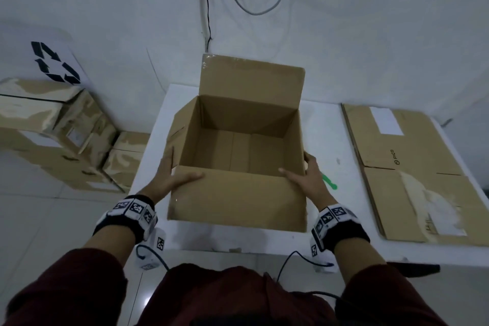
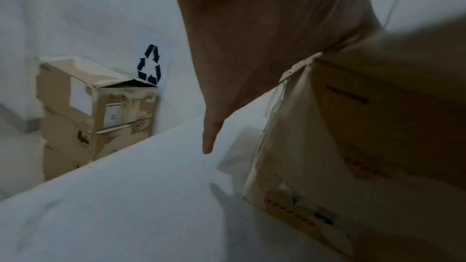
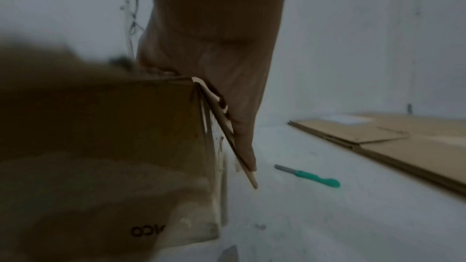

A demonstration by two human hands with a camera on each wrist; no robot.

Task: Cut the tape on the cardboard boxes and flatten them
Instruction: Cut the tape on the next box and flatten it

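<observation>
Gripping open brown cardboard box (image 1: pixel 238 193) at near corners, centre of white tabletop (image 1: pixel 328 140) | L hand (image 1: pixel 169 177) 9 o'clock, R hand (image 1: pixel 307 174) 3 o'clock, fingers spread, thumbs on front panel | green-handled cutter (image 3: pixel 309 175) at 3 o'clock | flattened cardboard (image 1: pixel 412 167) far 3 o'clock

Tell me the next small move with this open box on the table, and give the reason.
Probably turn the open brown cardboard box over: its bottom flaps look still closed, both hands grip its near corners, and the green-handled cutter lies on the white table.
</observation>
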